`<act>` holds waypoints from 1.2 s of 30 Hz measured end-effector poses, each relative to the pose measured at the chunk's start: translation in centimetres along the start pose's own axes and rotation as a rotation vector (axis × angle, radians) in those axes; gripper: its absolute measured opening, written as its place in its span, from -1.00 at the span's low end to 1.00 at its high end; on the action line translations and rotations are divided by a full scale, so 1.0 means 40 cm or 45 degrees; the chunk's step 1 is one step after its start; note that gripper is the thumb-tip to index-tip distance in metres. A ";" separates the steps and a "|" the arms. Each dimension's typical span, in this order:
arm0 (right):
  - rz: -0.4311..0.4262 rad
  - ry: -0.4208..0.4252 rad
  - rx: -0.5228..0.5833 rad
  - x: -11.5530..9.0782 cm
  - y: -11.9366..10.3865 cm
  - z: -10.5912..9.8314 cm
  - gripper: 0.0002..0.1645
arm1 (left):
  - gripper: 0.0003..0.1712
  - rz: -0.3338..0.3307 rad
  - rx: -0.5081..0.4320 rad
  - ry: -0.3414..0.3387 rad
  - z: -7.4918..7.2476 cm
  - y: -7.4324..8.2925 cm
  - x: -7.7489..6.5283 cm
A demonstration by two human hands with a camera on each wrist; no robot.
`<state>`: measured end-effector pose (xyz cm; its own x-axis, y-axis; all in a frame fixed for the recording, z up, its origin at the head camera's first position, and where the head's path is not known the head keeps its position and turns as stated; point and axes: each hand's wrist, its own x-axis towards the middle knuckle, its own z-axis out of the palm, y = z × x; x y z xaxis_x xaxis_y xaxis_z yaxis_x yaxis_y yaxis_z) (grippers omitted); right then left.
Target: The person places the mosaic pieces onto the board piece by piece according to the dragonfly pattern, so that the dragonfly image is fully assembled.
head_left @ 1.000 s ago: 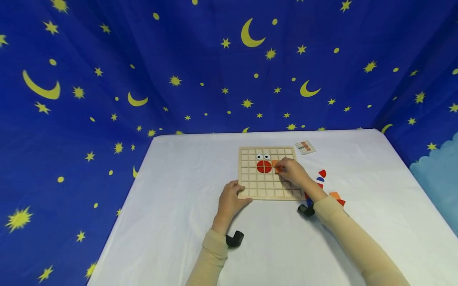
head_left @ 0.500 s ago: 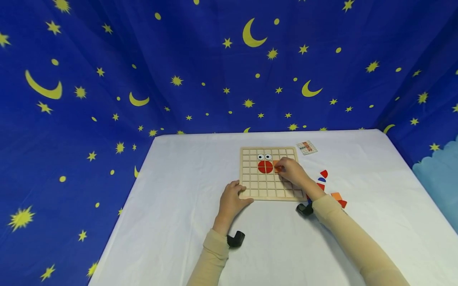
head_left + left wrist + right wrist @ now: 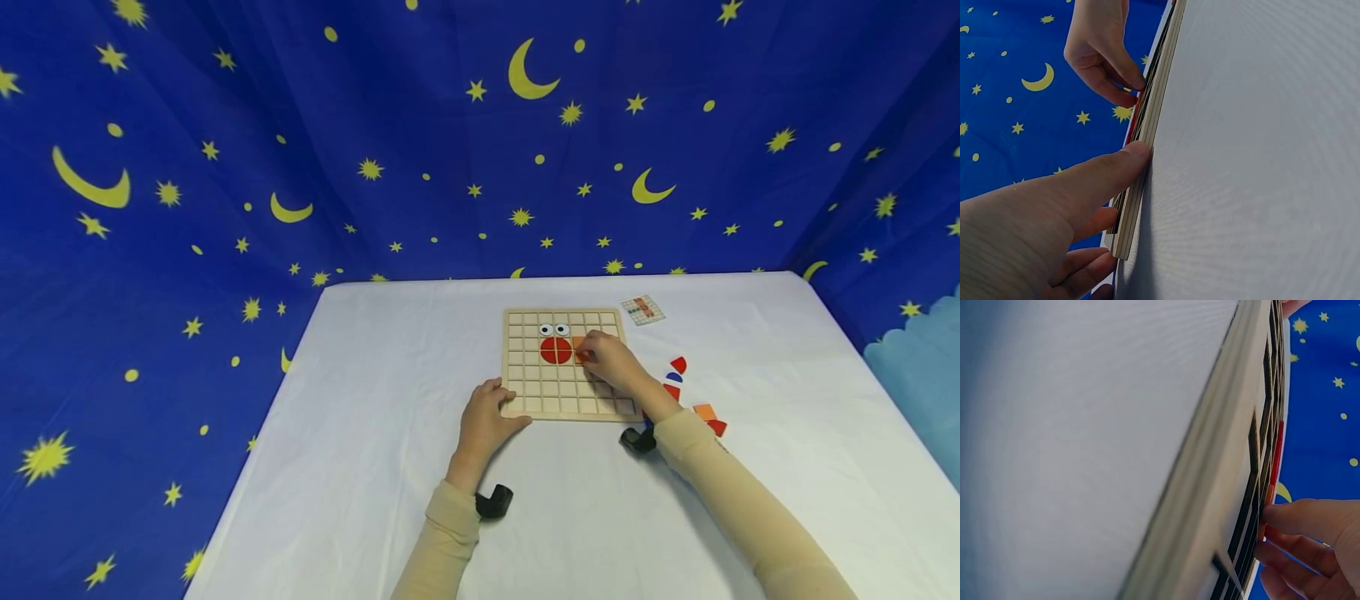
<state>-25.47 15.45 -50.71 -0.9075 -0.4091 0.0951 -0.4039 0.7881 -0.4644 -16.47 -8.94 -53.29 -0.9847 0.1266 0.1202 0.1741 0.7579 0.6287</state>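
Observation:
A wooden grid board lies on the white table, with two eye tiles above a red circle made of quarter pieces. My left hand holds the board's near left corner, thumb along the front edge and fingers at the left side. In the left wrist view the left thumb presses the board's edge. Just right of the circle, my right hand pinches an orange tile at the grid. Its fingertips partly cover the orange there. The right wrist view shows the right thumb and fingers close over the cells.
A small pattern card lies beyond the board's far right corner. Right of the board are loose pieces: a red quarter, a blue half-round, an orange square and others, some behind the right forearm. A blue star-and-moon curtain surrounds the table.
The right fingertips have shifted slightly over the orange tile, staying beside the red circle. The left hand keeps its place at the board's corner. The head view has moved a little.

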 end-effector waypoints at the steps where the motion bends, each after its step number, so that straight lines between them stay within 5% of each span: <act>1: -0.004 0.003 0.003 -0.003 0.001 -0.001 -0.78 | -0.45 0.000 -0.002 0.000 0.001 -0.001 0.000; 36: 0.331 0.164 0.081 -0.221 0.100 -0.137 -0.54 | -0.45 0.000 -0.027 0.004 0.002 -0.001 0.000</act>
<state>-19.70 24.74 -48.60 -0.9884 -0.1320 0.0747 -0.1513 0.8267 -0.5419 -16.49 -8.92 -53.39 -0.9846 0.1245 0.1227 0.1744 0.7441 0.6449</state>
